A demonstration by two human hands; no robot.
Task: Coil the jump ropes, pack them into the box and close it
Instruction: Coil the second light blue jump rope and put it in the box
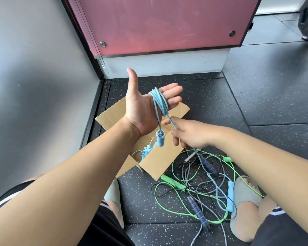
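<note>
Blue rope (158,101) around left fingers (173,89)

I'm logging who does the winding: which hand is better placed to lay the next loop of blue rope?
Right. The right hand pinches the free strand of the blue rope just below the coil, ready to carry it round; the left hand is flat, wrapped like a spool.
</note>
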